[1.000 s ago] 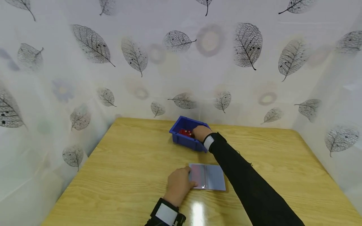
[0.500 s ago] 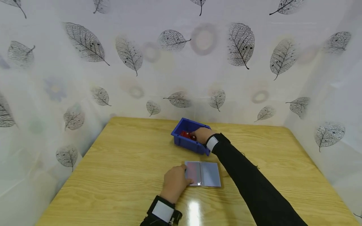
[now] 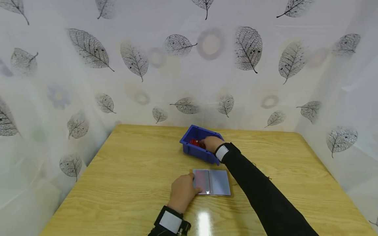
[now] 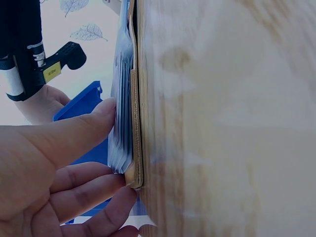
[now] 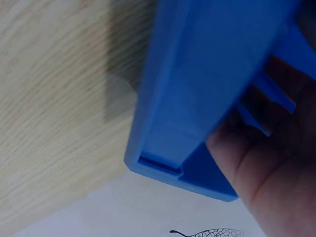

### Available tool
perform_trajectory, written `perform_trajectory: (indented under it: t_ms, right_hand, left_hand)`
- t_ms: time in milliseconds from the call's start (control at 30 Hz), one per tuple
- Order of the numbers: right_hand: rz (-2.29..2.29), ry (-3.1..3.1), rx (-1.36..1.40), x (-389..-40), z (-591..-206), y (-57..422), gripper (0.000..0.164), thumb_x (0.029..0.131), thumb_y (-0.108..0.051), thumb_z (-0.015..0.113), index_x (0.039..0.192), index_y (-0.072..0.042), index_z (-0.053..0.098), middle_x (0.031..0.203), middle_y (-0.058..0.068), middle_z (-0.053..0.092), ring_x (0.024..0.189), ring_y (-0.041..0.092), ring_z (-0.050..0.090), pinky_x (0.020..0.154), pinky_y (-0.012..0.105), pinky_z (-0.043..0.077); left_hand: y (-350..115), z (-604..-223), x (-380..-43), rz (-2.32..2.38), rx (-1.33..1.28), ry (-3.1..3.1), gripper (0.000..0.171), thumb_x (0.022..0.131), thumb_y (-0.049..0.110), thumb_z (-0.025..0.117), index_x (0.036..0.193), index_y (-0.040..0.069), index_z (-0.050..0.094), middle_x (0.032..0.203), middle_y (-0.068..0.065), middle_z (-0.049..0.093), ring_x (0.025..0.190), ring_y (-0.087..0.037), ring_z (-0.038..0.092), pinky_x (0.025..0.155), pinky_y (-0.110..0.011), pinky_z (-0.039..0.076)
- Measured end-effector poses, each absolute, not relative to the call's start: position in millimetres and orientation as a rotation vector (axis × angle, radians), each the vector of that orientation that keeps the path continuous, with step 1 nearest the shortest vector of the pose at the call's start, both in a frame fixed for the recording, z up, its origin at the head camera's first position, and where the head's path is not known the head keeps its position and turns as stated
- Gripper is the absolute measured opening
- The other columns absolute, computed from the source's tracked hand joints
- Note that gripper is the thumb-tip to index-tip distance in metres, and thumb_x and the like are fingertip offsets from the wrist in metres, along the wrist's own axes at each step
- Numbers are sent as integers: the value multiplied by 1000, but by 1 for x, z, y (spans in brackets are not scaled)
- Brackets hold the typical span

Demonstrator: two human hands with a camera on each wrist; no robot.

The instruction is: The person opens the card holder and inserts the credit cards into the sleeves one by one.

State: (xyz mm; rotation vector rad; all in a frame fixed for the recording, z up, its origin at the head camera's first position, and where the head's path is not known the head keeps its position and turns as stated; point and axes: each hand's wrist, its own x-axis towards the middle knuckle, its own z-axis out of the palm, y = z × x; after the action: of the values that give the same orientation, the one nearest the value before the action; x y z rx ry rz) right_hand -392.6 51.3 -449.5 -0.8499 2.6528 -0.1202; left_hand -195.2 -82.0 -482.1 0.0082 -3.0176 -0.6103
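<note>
An open card holder (image 3: 220,182) with clear plastic sleeves lies on the table, its left page pinkish and its right page pale. Its brown stitched cover (image 4: 137,128) shows edge-on in the left wrist view. My left hand (image 3: 182,191) holds the left edge, thumb on top of the sleeves and fingers at the rim. Beyond it stands a blue plastic bin (image 3: 196,153) with red items (image 3: 195,142) inside. My right hand (image 3: 212,143) reaches into the bin over its right side, close to the red items. The bin wall hides the fingertips in the right wrist view, so I cannot tell what they hold.
The wood-grain table (image 3: 133,170) extends around both things. Behind it and at the sides hangs a pale sheet (image 3: 183,75) printed with leaves. My right forearm (image 3: 257,183) in a black sleeve crosses just right of the card holder.
The head view has shifted slightly. My right hand stays in the bin, moving a little among the red items. The left hand keeps its hold on the card holder.
</note>
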Motion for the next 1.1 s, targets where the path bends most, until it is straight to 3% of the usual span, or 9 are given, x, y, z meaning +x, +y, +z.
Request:
perform_trajectory:
  t_ms: [167, 267, 400, 500, 600, 733, 933, 1100]
  right_hand:
    - [-161, 2661, -862, -394, -454, 58, 39, 97, -5, 54, 135, -10, 57, 126, 14, 62, 115, 30, 59, 96, 43, 47]
    - [-233, 2642, -813, -395, -455, 62, 43, 93, -1, 54, 136, -8, 57, 127, 13, 62, 99, 25, 62, 79, 36, 49]
    - [-318, 2658, -767, -396, -451, 66, 47, 88, 4, 55, 134, -5, 57, 119, 15, 64, 75, 20, 54, 63, 32, 39]
    - [-356, 2694, -771, -395, -449, 68, 43, 88, 6, 55, 129, -3, 60, 114, 16, 65, 76, 21, 56, 64, 32, 40]
    - [-435, 2737, -756, -392, -448, 70, 41, 88, 9, 51, 127, 1, 60, 118, 20, 64, 97, 30, 63, 78, 37, 50]
    - [-654, 2800, -723, -388, -445, 76, 40, 92, 4, 49, 130, 6, 56, 128, 25, 58, 116, 38, 56, 95, 46, 47]
    - [-1039, 2749, -678, -376, -417, 88, 31, 93, -10, 59, 119, 6, 62, 117, 23, 63, 107, 36, 59, 89, 45, 49]
    - [-1356, 2552, -588, -356, -392, 107, 15, 91, -8, 63, 97, 5, 61, 87, 12, 62, 77, 25, 60, 70, 36, 51]
  left_hand:
    - [-81, -483, -196, -621, 3, -3020, 54, 65, 40, 88, 106, 9, 72, 89, -10, 71, 75, -26, 67, 53, -37, 48]
    - [-81, -485, -196, -631, 0, -3030, 54, 65, 39, 88, 106, 8, 72, 90, -11, 71, 77, -26, 67, 55, -37, 49]
    - [-81, -486, -196, -633, 1, -3037, 54, 65, 39, 88, 106, 8, 72, 90, -11, 71, 76, -26, 67, 55, -37, 49]
    - [-81, -488, -196, -630, -1, -3029, 53, 65, 40, 88, 105, 9, 72, 89, -10, 71, 75, -26, 67, 54, -37, 49]
    - [-81, -490, -197, -637, -10, -3019, 52, 64, 40, 88, 104, 9, 72, 87, -10, 72, 74, -26, 67, 53, -37, 48]
    - [-81, -490, -197, -650, -14, -3016, 53, 64, 40, 89, 104, 9, 72, 88, -10, 72, 74, -26, 67, 53, -37, 48]
    - [-81, -486, -196, -650, -14, -2999, 52, 64, 39, 89, 103, 8, 72, 88, -12, 72, 75, -28, 67, 55, -38, 49]
    - [-81, -485, -198, -633, -26, -2970, 46, 65, 37, 88, 98, 7, 72, 83, -10, 71, 71, -27, 67, 53, -37, 47]
